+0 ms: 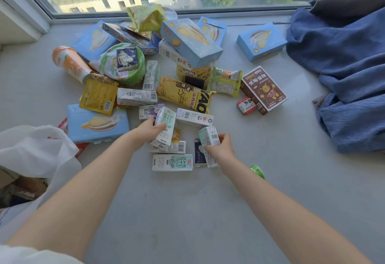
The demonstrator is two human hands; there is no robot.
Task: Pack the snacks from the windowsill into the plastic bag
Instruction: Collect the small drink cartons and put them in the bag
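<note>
A pile of snacks covers the grey windowsill (pixel 260 138): several blue biscuit boxes, yellow packets and small white milk cartons. My left hand (pixel 148 131) grips one upright milk carton (pixel 166 124) in the middle of the pile. To its right, my right hand (pixel 221 148) holds another milk carton (pixel 209 145) lifted on end. One more milk carton (pixel 172 162) lies flat between my wrists. The white plastic bag (pixel 39 149) lies crumpled at the left edge, its opening unclear.
A brown bear-print box (pixel 263 89) and a small red packet (pixel 246 105) lie right of the pile. Blue cloth (pixel 343 72) is heaped at the right. A green lid (pixel 258 171) peeks out under my right forearm. The window frame runs along the back.
</note>
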